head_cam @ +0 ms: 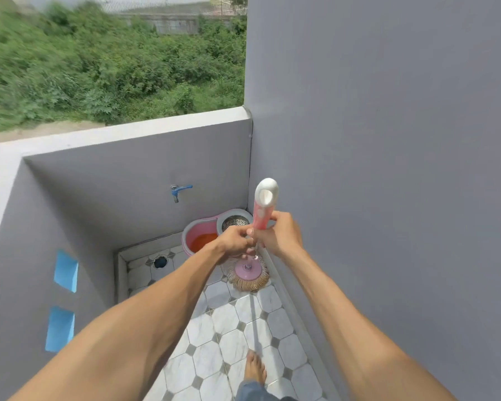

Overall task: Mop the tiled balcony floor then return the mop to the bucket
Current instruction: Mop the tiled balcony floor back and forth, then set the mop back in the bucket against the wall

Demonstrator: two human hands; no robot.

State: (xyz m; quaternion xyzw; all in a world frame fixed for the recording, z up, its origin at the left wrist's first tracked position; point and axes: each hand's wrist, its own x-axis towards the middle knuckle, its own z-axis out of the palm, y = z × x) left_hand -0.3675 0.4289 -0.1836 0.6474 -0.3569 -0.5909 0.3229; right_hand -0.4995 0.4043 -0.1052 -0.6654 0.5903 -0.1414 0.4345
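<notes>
The mop stands nearly upright, its pink-and-white handle pointing up at me. My left hand and my right hand both grip the shaft just under the pink grip. Its round pink head with tan strands rests on the white octagon-tiled floor, just in front of the bucket. The pink spin bucket stands in the far right corner; it holds orange-brown water and a metal wringer basket.
Grey parapet walls enclose the narrow balcony on the left and far side; a tall grey wall runs along the right. A blue tap juts above the bucket. A floor drain lies far left. My bare foot stands on the tiles.
</notes>
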